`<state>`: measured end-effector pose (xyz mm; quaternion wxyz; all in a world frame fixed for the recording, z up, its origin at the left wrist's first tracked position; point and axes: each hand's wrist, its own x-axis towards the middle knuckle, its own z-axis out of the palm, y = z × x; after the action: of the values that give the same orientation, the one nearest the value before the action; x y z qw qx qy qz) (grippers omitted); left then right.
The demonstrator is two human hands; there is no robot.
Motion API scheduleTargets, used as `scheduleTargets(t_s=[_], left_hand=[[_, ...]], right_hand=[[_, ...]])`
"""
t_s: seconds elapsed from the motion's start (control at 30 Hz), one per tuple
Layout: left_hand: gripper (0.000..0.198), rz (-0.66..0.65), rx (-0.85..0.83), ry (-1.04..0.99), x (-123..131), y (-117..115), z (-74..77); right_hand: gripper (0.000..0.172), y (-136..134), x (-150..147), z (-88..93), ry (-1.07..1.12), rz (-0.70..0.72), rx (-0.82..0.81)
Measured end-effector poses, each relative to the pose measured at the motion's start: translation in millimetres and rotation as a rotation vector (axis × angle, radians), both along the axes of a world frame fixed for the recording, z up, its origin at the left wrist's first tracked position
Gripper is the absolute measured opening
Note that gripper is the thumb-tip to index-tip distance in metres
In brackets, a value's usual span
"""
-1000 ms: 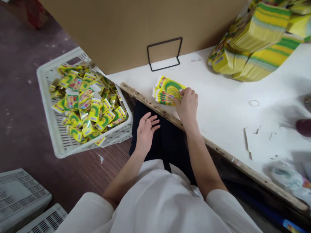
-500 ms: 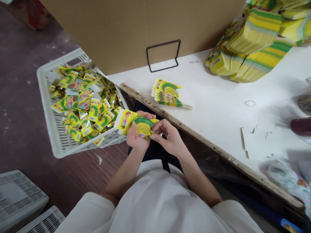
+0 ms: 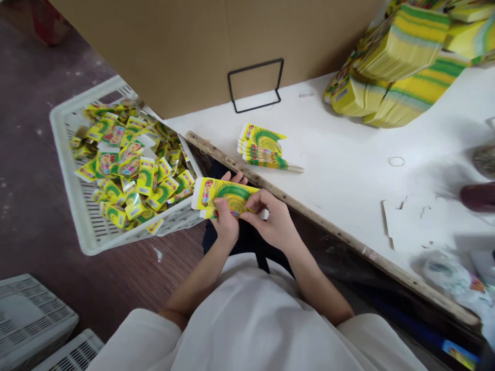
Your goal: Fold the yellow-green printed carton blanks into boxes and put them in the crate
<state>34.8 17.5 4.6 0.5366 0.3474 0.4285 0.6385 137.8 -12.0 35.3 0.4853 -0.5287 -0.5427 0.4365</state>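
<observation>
A flat yellow-and-green carton blank (image 3: 222, 195) is held over my lap by both hands. My left hand (image 3: 226, 221) grips it from below with the thumb on its face. My right hand (image 3: 270, 221) pinches its right end with curled fingers. A small stack of the same carton blanks (image 3: 260, 148) lies on the white table (image 3: 348, 154) just beyond the hands. To the left, a white slotted crate (image 3: 83, 216) on the floor is filled with several folded yellow-and-green boxes (image 3: 131, 165).
A brown cardboard wall (image 3: 193, 46) with a black wire stand (image 3: 253, 85) backs the table. Big bundles of carton blanks (image 3: 402, 67) are piled at the far right. A rubber band (image 3: 396, 161) and white card scraps (image 3: 410, 221) lie on the table. Grey crates (image 3: 31, 314) sit lower left.
My right hand left the stack on the table and came down to my lap with one blank. My left hand closed on it, and both hands now hold it flatter.
</observation>
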Motion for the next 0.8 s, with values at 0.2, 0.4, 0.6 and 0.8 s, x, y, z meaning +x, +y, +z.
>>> scheduleTargets(t_s=[0.2,0.4,0.6,0.8], left_hand=[[0.059,-0.117,-0.043,-0.093,2,0,13.7],[0.062,-0.057,-0.103,-0.231,-2,10,24.0],[0.048,-0.195,-0.057,-0.015,-14,1,15.3],[0.069,-0.058,-0.021,0.061,-17,5,12.8]], right_hand=[[0.027,0,-1,-3.6,0.204,0.08,-0.048],[0.052,-5,-9,-4.6,0.171,0.148,-0.091],[0.032,-2,8,3.8,0.107,0.023,-0.033],[0.031,-6,3,11.5,0.055,0.187,-0.044]])
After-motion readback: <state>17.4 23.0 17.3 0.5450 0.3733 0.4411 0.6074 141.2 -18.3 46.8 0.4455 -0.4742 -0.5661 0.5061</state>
